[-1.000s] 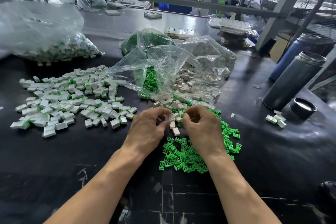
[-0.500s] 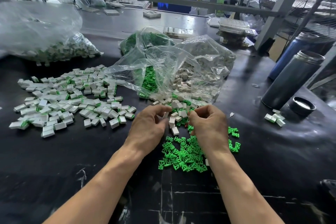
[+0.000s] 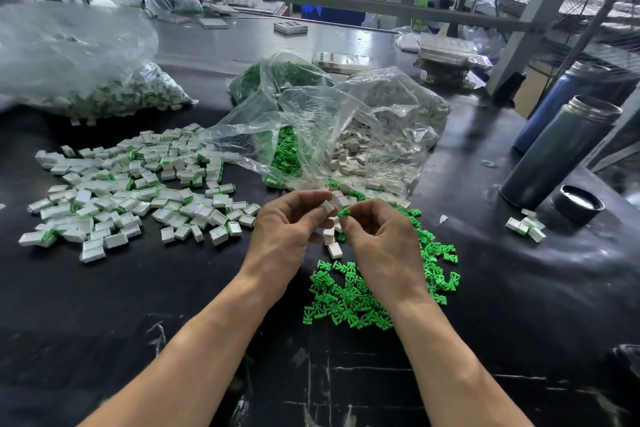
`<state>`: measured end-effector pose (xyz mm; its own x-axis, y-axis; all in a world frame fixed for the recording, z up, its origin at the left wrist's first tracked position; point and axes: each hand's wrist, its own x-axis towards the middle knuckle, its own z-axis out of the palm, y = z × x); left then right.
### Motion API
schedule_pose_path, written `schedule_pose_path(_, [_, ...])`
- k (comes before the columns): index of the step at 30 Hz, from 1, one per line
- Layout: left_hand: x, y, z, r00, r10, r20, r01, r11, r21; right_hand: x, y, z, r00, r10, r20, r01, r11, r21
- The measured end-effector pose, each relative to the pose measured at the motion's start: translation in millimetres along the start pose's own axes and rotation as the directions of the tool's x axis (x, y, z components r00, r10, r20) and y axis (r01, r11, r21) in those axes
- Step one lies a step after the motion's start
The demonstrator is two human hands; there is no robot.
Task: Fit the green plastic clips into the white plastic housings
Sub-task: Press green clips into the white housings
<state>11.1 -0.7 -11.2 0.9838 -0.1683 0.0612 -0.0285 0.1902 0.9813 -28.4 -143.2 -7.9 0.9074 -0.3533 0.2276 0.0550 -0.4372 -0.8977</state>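
While both hands are meeting over the middle of the bench, the rest is as follows:
left hand: pinching a white housing between thumb and fingertips, lifted just above the bench.
right hand: pinching a green clip at the fingertips, other fingers curling in; the clip is sitting right beside the held housing, cannot tell if touching.
loose clips: green heap lying on the bench toward the near edge, under and beside the right wrist.
loose housings: a few white ones lying between the two hands, near the clip heap.
finished pile: white housings showing green at their ends, spreading over the left half of the bench.
open bags: clear plastic, lying past the hands at mid bench, holding green clips on the left and pale housings on the right.
big bag: clear, sitting toward the far left corner, holding white-and-green parts.
flask: dark metal, standing uncapped near the right edge, its cap lying just beside it.
small group: few white-and-green pieces lying near the cap, toward the right edge.
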Motion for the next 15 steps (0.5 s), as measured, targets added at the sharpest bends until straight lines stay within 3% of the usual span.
schedule_pose_path(8, [-6.6,2.2,6.4,1.000,0.001,0.021,-0.001,1.000,-0.015,-2.8,0.9,3.6,0.999,0.033,-0.024,-0.028,0.984,0.174])
schedule_pose_path(15, [-6.7,3.9,6.1,1.000,-0.009,0.010,0.009,1.000,-0.019,-2.3,1.6,3.0,0.999,0.011,-0.053,-0.002,0.986,0.164])
